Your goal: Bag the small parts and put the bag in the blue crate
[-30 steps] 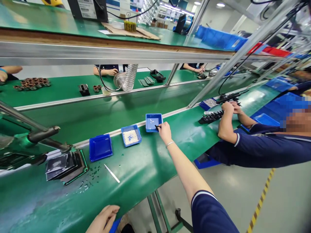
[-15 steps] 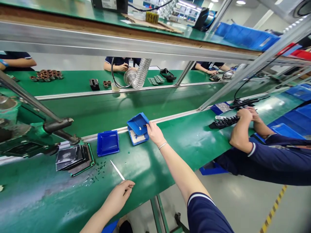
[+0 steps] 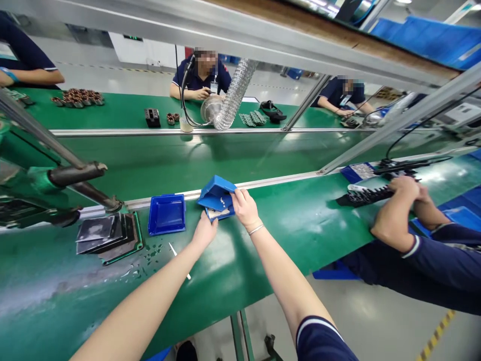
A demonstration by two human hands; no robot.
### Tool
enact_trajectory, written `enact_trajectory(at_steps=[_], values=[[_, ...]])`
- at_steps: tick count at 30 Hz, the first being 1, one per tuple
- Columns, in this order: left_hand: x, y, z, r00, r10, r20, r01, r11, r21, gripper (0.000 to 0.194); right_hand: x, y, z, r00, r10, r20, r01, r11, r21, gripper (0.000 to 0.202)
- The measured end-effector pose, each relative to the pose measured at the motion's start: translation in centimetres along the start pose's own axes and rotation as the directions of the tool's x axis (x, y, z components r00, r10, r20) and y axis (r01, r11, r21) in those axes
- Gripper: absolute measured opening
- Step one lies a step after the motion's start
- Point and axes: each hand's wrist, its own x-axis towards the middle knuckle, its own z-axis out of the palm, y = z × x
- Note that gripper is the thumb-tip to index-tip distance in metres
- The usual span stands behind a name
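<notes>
My right hand (image 3: 246, 209) grips the right edge of a small blue plastic bin (image 3: 214, 193), which is tilted, with a few tiny white pieces near its low side. Under it sits a second blue bin (image 3: 230, 216) holding many small white parts (image 3: 218, 213), partly covered by the tilted one. At that lower bin's near left corner, my left hand (image 3: 206, 229) has its fingers closed on the rim. A thin white pointed stick (image 3: 188, 275) lies on the green bench, partly behind my left forearm. Left of both hands is another blue bin (image 3: 167, 231).
A green press-like machine (image 3: 22, 175) with a steel bar stands at left, beside stacked dark plates (image 3: 108, 235) and water drops. On my right a co-worker's hands (image 3: 408, 188) work at a black strip of parts (image 3: 364, 196). A metal rail (image 3: 270, 183) borders the bench.
My left hand has left the white stick on the bench and moved up to the lower bin. The upper bin is tilted more steeply in my right hand. The camera view has shifted.
</notes>
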Motion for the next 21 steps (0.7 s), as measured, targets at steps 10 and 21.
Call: enact_trajectory(at_steps=[10, 21], values=[[1.7, 0.7, -0.2, 0.987, -0.083, 0.139, 0.088, 0.996, -0.027, 0.019, -2.7, -2.5, 0.9, 0.944, 0.274, -0.185, -0.252, 0.959, 0.131, 0.020], [-0.2, -0.7, 0.1, 0.993, -0.058, 0.105, 0.053, 0.998, 0.044, 0.020, -1.4, 0.0, -3.0, 0.801, 0.595, -0.066, -0.558, 0.782, 0.276, 0.026]])
